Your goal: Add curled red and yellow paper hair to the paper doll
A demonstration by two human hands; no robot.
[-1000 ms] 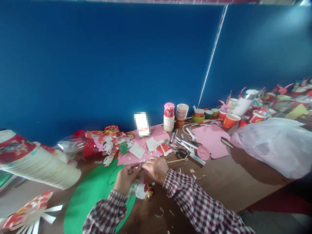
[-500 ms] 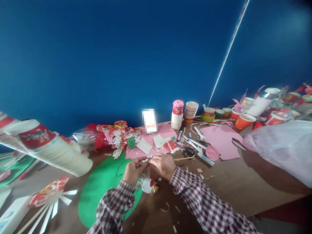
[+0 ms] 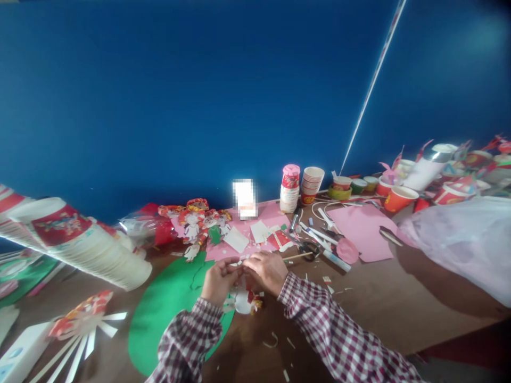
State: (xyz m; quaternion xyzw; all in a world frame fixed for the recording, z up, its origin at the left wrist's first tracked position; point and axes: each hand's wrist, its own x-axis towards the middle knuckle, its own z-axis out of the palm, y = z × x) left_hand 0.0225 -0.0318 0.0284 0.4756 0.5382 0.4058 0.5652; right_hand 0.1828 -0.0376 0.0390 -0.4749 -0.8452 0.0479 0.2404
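My left hand point(image 3: 218, 280) and my right hand point(image 3: 266, 271) meet over the near middle of the brown table point(image 3: 375, 308), fingertips pinched together on a small white paper piece point(image 3: 238, 263). Both hands are closed. Under them hangs or lies a small white and red paper-cup figure point(image 3: 243, 302), partly hidden by my wrists; I cannot tell whether the hands hold it up. A green paper circle point(image 3: 167, 311) lies under my left forearm. Both sleeves are red-and-white checked.
Scissors point(image 3: 309, 248), pens and glue sticks lie behind my right hand on pink paper point(image 3: 363, 226). Stacked paper cups point(image 3: 290, 187) stand at the blue wall. A long cup stack point(image 3: 80, 244) lies left, a white plastic bag point(image 3: 459, 239) right. Paper scraps litter the table.
The view swung left over the second, and has barely shifted in the last half second. My hands stay together on the small piece, with only slight finger movement.
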